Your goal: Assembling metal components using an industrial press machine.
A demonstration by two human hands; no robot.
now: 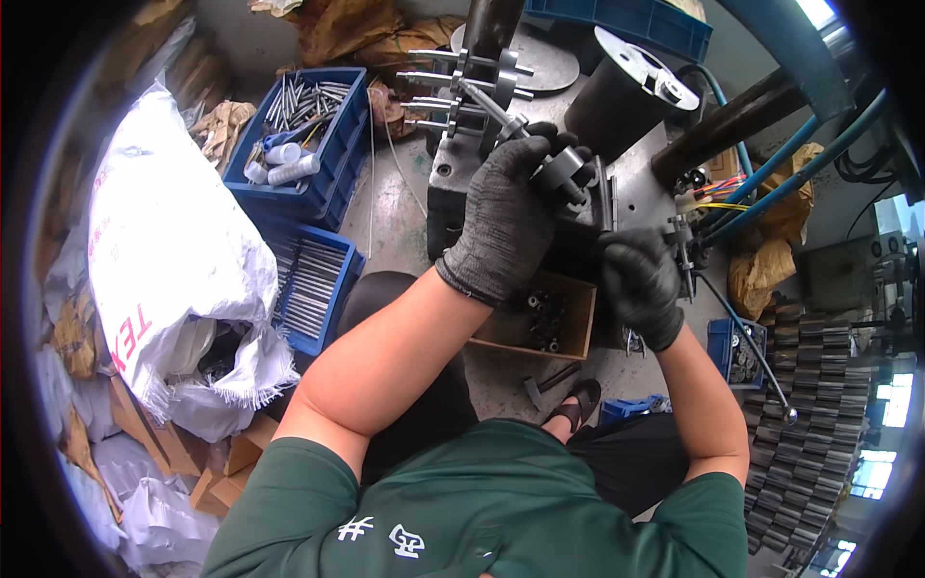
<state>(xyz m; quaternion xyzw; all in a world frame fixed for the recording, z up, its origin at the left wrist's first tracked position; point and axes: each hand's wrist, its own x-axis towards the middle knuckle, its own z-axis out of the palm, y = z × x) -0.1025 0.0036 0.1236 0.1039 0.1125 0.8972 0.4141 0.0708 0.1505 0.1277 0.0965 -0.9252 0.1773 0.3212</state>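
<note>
My left hand (506,217), in a dark grey knit glove, is closed around a small grey metal part with a rod (562,173) just above the machine's steel plate (636,188). My right hand (639,282), in a black glove, rests lower right against the machine's dark front edge; whether it grips anything is hidden. Behind my left hand stand several assembled rod-and-disc parts (462,82) on a rack. A cardboard box (578,323) of small dark metal pieces sits below my hands.
Two blue crates of metal rods (308,120) (313,279) stand on the left beside a large white sack (164,231). A black cylinder with a metal disc (631,82) is at the back. Blue hoses (780,173) run right. Stacked dark parts (809,414) fill the right side.
</note>
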